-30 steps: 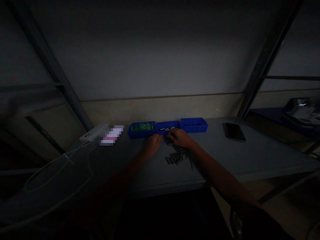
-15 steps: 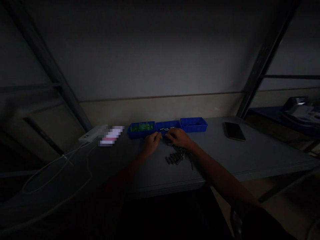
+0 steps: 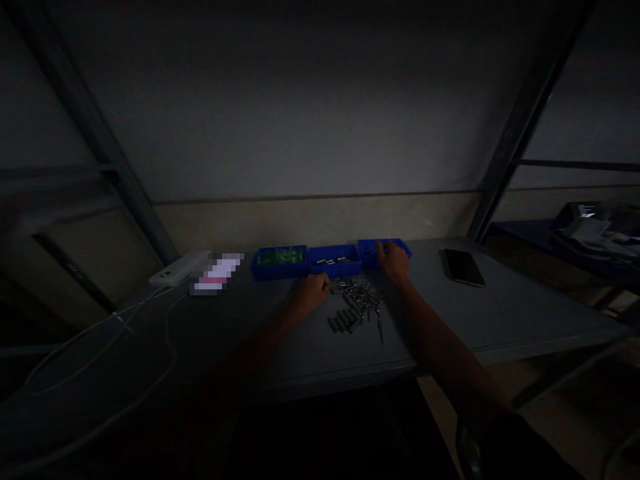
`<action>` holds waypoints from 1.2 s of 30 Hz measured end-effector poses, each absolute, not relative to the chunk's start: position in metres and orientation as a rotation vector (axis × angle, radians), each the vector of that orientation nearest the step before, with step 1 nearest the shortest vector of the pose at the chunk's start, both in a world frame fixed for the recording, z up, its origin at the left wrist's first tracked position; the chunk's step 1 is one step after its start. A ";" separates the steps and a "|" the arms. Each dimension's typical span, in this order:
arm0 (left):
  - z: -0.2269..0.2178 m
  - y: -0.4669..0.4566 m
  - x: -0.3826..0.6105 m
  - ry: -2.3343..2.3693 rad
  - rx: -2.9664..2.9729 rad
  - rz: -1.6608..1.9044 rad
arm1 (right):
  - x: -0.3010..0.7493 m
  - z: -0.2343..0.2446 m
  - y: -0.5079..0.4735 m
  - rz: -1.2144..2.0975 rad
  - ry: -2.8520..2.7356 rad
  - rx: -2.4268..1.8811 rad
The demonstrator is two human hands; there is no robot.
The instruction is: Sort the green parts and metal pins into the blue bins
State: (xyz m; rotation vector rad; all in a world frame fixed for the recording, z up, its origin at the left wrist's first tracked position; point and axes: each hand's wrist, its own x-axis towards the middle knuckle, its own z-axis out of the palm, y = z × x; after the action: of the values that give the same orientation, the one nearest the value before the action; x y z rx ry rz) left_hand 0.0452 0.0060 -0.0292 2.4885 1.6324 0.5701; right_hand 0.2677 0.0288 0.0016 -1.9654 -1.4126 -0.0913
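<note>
My left hand rests low over the table at the left edge of a pile of small metal pins, its fingers curled closed. Anything held there is too dark and small to make out. Over the right blue bin is my right hand, thumb and fingers bent together at the bin's opening; what they hold, if anything, cannot be seen. The middle blue bin contains several short shiny metal pieces. In the left blue bin lie green-looking small packets or parts.
A dark phone lies to the right on the grey table. At the left are a white box-like device with white cables and a blurred-out bright item. Metal posts stand at both sides.
My hands were together in front of the middle bin. The right hand has moved right, over the right bin; the left has come slightly down and right, beside the pile of pins.
</note>
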 end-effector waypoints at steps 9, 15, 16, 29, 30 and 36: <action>-0.028 0.008 0.033 1.611 2.355 0.817 | 0.210 0.002 0.003 0.036 -2.207 -1.340; -0.025 0.005 0.029 1.575 2.309 0.924 | 0.200 -0.006 -0.001 -0.024 -2.387 -1.206; -0.024 0.004 0.029 1.570 2.293 0.950 | 0.200 -0.006 -0.001 -0.036 -2.377 -1.208; -0.013 -0.001 0.026 1.456 2.213 1.196 | 0.196 0.000 -0.007 0.000 -2.279 -1.200; -0.013 -0.001 0.027 1.475 2.182 1.198 | 0.196 0.002 -0.009 -0.003 -2.280 -1.188; -0.021 0.000 0.032 1.416 2.116 1.069 | 0.206 0.011 -0.009 -0.104 -2.161 -1.291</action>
State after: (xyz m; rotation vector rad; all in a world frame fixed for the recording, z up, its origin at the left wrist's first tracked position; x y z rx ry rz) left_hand 0.0322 -0.0003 -0.0208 2.1158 1.4162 1.0689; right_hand 0.2063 -0.0089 0.0111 -1.2914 -2.1607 -0.1042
